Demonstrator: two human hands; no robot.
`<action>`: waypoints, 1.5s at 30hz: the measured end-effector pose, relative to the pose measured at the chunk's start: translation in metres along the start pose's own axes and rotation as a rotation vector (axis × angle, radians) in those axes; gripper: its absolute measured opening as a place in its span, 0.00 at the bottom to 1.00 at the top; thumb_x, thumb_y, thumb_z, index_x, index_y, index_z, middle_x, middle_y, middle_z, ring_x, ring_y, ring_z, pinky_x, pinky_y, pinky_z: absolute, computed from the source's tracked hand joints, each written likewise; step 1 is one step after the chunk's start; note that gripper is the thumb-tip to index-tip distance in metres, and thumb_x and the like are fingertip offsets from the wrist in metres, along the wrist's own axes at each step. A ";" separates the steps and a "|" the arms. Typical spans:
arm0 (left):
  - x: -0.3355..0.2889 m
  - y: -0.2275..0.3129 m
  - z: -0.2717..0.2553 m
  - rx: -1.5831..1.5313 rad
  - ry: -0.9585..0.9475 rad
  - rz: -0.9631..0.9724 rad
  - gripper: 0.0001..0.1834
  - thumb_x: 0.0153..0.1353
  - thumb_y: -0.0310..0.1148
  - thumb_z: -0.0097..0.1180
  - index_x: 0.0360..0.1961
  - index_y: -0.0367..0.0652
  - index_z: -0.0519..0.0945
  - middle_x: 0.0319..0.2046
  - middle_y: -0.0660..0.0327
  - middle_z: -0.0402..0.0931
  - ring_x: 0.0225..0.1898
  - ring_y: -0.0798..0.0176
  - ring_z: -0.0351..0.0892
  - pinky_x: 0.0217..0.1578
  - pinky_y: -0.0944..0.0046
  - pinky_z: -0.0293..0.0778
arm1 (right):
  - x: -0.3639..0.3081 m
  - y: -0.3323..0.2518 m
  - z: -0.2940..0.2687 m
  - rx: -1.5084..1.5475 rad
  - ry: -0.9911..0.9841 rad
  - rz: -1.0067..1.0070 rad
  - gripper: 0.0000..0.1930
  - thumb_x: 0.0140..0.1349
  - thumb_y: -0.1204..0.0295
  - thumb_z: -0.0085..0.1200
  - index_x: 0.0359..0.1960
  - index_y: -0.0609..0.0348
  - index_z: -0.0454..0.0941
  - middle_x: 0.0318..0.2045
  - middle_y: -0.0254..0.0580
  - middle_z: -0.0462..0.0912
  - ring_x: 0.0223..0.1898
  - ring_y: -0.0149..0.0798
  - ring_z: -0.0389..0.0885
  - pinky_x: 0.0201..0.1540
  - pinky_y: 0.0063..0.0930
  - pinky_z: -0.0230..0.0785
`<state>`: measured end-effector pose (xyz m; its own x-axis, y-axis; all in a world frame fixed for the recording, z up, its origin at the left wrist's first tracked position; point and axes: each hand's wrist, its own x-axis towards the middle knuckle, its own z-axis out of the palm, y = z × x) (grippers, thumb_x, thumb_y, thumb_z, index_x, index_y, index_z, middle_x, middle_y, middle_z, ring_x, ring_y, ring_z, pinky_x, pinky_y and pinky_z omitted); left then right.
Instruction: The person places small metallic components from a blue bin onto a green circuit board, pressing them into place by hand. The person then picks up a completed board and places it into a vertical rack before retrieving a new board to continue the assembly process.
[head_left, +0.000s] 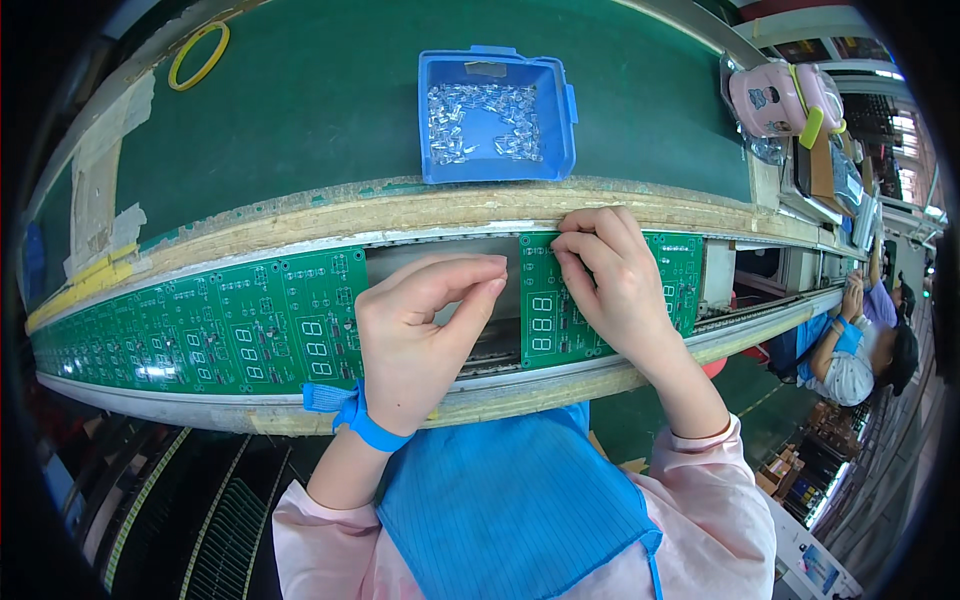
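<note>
My left hand [425, 320] is closed in a pinch, thumb and forefinger tips together, over the gap between two circuit boards. Anything between those tips is too small to make out. A blue band [368, 420] circles that wrist. My right hand [622, 285] bends over the green circuit board [541, 315], its thumb and fingers drawn together at the board's upper edge; what they may hold is hidden. White digit outlines and small parts show on this board. Another green board [315, 300] lies left of the gap, beside my left hand.
Beyond the wooden rail [480, 208], a blue bin [497, 165] of small clear parts, which look like LEDs, stands on a green surface [300, 100]. A yellow ring [200, 56] lies far left, a pink container [775, 100] far right. Another person [850, 365] sits at the right.
</note>
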<state>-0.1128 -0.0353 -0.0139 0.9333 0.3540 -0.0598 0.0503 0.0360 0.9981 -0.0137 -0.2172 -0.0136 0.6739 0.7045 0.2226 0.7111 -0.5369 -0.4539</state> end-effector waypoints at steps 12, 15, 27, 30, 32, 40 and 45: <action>0.001 -0.008 -0.001 0.022 0.007 0.094 0.08 0.52 0.16 0.62 0.34 0.37 0.86 0.37 0.56 0.85 0.38 0.63 0.85 0.37 0.67 0.80 | 0.000 0.001 0.000 -0.009 -0.016 -0.008 0.08 0.48 0.83 0.61 0.31 0.64 0.79 0.37 0.40 0.77 0.39 0.45 0.76 0.41 0.36 0.71; 0.003 -0.009 0.000 0.037 0.010 0.144 0.09 0.51 0.15 0.63 0.34 0.36 0.86 0.39 0.56 0.84 0.38 0.64 0.84 0.36 0.68 0.80 | 0.000 -0.002 0.001 -0.115 -0.014 -0.065 0.08 0.47 0.80 0.60 0.31 0.62 0.79 0.37 0.39 0.78 0.40 0.42 0.76 0.41 0.34 0.70; 0.002 -0.006 -0.002 0.128 -0.119 0.068 0.09 0.56 0.11 0.58 0.38 0.29 0.83 0.46 0.50 0.79 0.45 0.61 0.82 0.46 0.67 0.81 | 0.002 -0.018 -0.009 -0.173 -0.072 0.095 0.14 0.47 0.79 0.57 0.38 0.62 0.81 0.40 0.40 0.79 0.42 0.44 0.76 0.45 0.36 0.70; 0.000 -0.004 -0.010 0.240 -0.045 -0.066 0.09 0.57 0.12 0.57 0.38 0.29 0.83 0.46 0.51 0.79 0.45 0.61 0.82 0.46 0.67 0.80 | 0.003 -0.023 -0.027 -0.072 -0.035 0.159 0.16 0.45 0.83 0.60 0.40 0.63 0.80 0.40 0.43 0.79 0.42 0.47 0.77 0.46 0.38 0.70; -0.021 0.015 -0.027 0.256 0.002 -0.173 0.09 0.57 0.12 0.57 0.38 0.30 0.82 0.45 0.52 0.78 0.45 0.62 0.82 0.46 0.67 0.80 | -0.009 -0.026 -0.034 0.009 0.085 0.154 0.15 0.46 0.86 0.60 0.39 0.64 0.80 0.38 0.46 0.79 0.39 0.48 0.78 0.41 0.38 0.72; -0.047 0.015 -0.027 0.495 -0.111 0.003 0.09 0.57 0.16 0.59 0.39 0.34 0.83 0.41 0.54 0.81 0.42 0.65 0.82 0.40 0.70 0.79 | -0.051 -0.058 -0.031 0.202 0.016 0.119 0.13 0.51 0.81 0.62 0.40 0.63 0.79 0.40 0.46 0.81 0.41 0.48 0.80 0.41 0.37 0.74; -0.052 0.003 -0.015 0.659 -0.088 0.187 0.06 0.58 0.21 0.59 0.37 0.34 0.82 0.39 0.53 0.82 0.41 0.55 0.82 0.42 0.62 0.77 | -0.074 -0.076 -0.019 0.076 -0.130 0.133 0.20 0.53 0.72 0.63 0.48 0.62 0.77 0.52 0.49 0.78 0.54 0.51 0.76 0.53 0.40 0.71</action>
<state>-0.1664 -0.0397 -0.0081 0.9713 0.2208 0.0884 0.0648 -0.6035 0.7947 -0.1139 -0.2377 0.0205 0.7261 0.6861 0.0449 0.5966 -0.5963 -0.5371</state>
